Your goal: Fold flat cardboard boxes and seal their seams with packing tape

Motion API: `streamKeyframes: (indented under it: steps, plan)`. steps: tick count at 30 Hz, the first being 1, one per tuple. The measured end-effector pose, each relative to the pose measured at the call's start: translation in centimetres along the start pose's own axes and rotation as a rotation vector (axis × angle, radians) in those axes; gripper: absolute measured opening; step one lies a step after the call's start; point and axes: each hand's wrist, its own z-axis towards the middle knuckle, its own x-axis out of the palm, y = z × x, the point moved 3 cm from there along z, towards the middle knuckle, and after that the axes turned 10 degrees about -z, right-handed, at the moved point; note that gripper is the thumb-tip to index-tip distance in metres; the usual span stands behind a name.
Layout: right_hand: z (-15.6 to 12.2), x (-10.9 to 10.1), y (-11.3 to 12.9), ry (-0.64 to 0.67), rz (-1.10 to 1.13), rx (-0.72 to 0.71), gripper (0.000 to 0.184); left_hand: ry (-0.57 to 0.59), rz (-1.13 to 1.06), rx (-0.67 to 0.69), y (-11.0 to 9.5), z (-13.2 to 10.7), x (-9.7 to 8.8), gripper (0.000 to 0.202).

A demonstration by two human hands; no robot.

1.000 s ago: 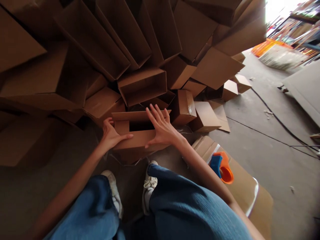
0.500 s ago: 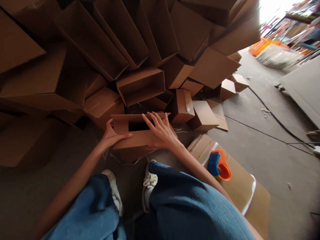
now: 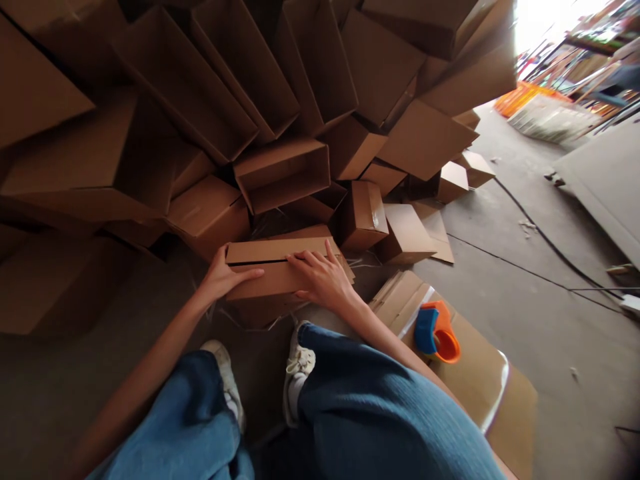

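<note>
A small cardboard box point(image 3: 267, 279) stands in front of my feet with its two long top flaps folded nearly together; a narrow dark gap runs between them. My left hand point(image 3: 219, 275) grips the box's left end, thumb lying along the near flap and fingers round the far corner. My right hand point(image 3: 324, 273) holds the right part of the top, its fingers bent over the flaps and its thumb at the near edge. To the right, an orange and blue tape dispenser point(image 3: 437, 332) rests on a stack of flat cardboard point(image 3: 480, 380).
A big heap of cardboard boxes point(image 3: 280, 177) rises beyond my hands and to the left. Smaller boxes point(image 3: 407, 230) lie at its right foot. Dark cables point(image 3: 540, 257) cross the concrete floor. Farther right are a pale panel point(image 3: 605, 180) and an orange crate-like object point(image 3: 530, 100).
The box's far flap has come down, covering the opening that showed before. My right hand has moved down with it, fingers now more bent. My left hand has kept its place.
</note>
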Motion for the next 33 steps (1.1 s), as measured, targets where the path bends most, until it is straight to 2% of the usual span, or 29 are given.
streamKeyframes:
  steps: [3, 5, 9, 11, 19, 28, 33]
  plan:
    - [0.1, -0.3, 0.1, -0.005, 0.020, -0.004, 0.078, 0.017, -0.027, 0.002, -0.3, -0.2, -0.2, 0.115]
    - [0.1, -0.4, 0.1, -0.033, 0.027, 0.004, 0.072, 0.068, -0.064, -0.007, -0.7, -0.3, -0.4, 0.110]
    - [0.3, -0.1, 0.0, -0.046, 0.017, 0.042, 0.044, 0.169, -0.112, -0.057, -1.4, -0.3, -1.6, 0.081]
    - [0.6, 0.0, 0.0, -0.032, 0.013, 0.054, 0.039, 0.192, -0.149, -0.092, -1.6, -0.1, -2.4, 0.071]
    - [1.2, -0.5, -0.2, -0.014, 0.029, 0.068, 0.035, 0.300, -0.277, -0.185, -1.3, 0.7, -3.7, 0.063]
    - [1.6, -0.6, -0.1, -0.030, 0.067, 0.134, 0.030, 0.254, -0.294, -0.190, -1.2, 0.9, -3.6, 0.051]
    - [1.8, -1.0, 0.1, -0.008, 0.105, 0.187, 0.028, 0.271, -0.277, -0.158, -1.0, 1.3, -3.6, 0.053]
